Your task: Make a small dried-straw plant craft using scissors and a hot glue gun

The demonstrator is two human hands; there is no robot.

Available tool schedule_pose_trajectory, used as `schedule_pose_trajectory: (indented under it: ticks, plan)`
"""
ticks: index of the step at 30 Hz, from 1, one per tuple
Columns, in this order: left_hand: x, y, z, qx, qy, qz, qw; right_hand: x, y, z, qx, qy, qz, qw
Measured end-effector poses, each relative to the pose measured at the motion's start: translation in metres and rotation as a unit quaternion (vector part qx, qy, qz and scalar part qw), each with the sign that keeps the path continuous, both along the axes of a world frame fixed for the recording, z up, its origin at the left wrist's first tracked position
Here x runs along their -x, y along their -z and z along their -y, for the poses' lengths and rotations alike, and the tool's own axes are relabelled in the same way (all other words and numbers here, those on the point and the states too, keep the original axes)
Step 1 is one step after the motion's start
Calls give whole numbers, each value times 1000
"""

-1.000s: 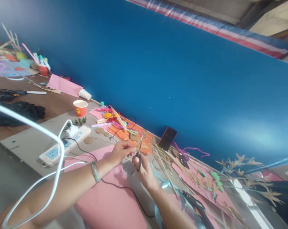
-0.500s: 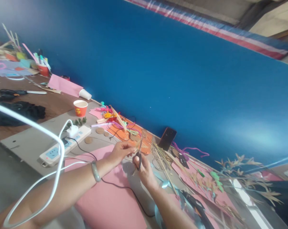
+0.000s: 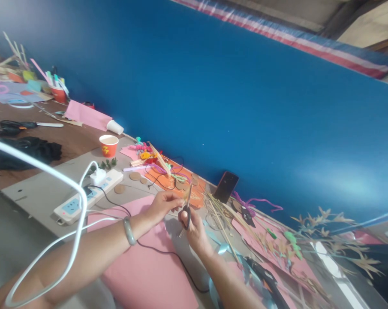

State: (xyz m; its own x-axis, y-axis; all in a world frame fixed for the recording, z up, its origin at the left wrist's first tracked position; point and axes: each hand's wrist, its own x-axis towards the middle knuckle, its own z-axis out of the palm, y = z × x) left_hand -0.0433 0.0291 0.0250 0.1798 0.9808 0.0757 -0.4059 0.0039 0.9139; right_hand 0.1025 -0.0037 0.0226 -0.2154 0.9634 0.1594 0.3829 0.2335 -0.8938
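The head view, the only one, is tilted, so the table (image 3: pixel 42 193) slopes down to the right against a blue wall (image 3: pixel 245 107). The left hand (image 3: pixel 163 205), with a bracelet (image 3: pixel 128 231) on its wrist, has its fingertips pinched shut on a thin pale stalk (image 3: pixel 181 198), which is too small and blurred to tell apart from the clutter behind it. Just to its right, the right hand (image 3: pixel 194 227) is curled through the black loops of the scissors (image 3: pixel 187 205). It holds them with the blades pointing up and meeting the stalk at the left fingertips, above the table's middle. The blades look nearly together, though how far apart they are cannot be made out. Beneath the hands lies a pink sheet (image 3: pixel 148 266), cut off by the lower edge and crossed by a black cable (image 3: pixel 168 253). A white cable (image 3: pixel 52 176) loops across the foreground and hides part of the left forearm and of the power strip (image 3: pixel 87 195). Behind the hands, an orange sheet (image 3: pixel 163 180) is mostly buried under bits of craft material. A phone (image 3: pixel 226 186) leans against the wall, and loose straws (image 3: pixel 219 214) lie just right of the scissors. A red cup (image 3: pixel 108 145) stands well to the left. The objects at the lower right are blurred.
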Motion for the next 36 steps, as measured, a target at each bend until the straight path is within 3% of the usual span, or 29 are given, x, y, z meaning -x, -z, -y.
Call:
schedule_pose_trajectory:
  ticks: [13, 18, 25, 36]
  plan:
    - [2, -3, 1, 5, -1, -21, 1000, -6, 2, 1, 4, 30, -6, 1000]
    - [2, -3, 1, -1, 1, -17, 1000, -8, -7, 4, 1, 57, 0, 998]
    - [1, -4, 1, -4, -4, -7, 1000, -13, -25, 11, 15, 17, 61, 998]
    - [2, -6, 2, 1, 6, -12, 1000, -15, -24, 5, 31, 2, 61, 998]
